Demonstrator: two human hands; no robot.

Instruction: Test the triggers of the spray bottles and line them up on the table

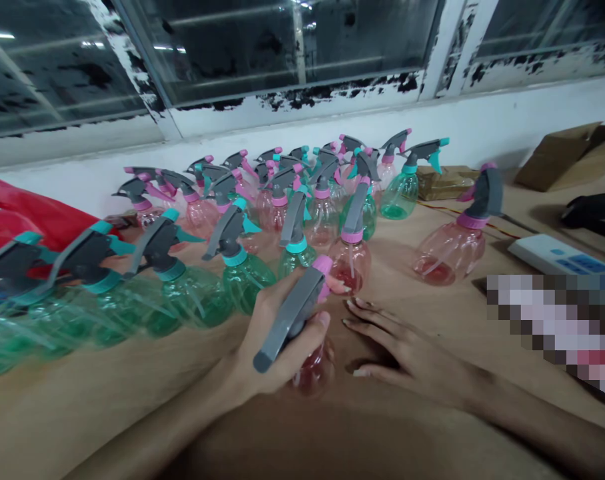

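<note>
My left hand point(277, 333) is wrapped round the neck of a pink spray bottle point(312, 373) with a grey and pink trigger head, which stands at the near middle of the table. Its lower body shows below the fingers; the neck is hidden by them. Just right of it, my right hand point(397, 340) rests palm down on the tabletop, fingers stretched out and holding nothing. Another pink spray bottle point(351, 257) stands just beyond both hands. Green spray bottles point(245, 277) with turquoise collars form a row to the left.
Several more pink and green bottles point(322, 213) crowd the back by the wall. A lone pink bottle point(452, 250) stands at right. Beyond it are a white device with blue buttons point(562, 257), a cardboard box point(567, 157) and a black object point(595, 208). Red plastic point(42, 213) lies at left.
</note>
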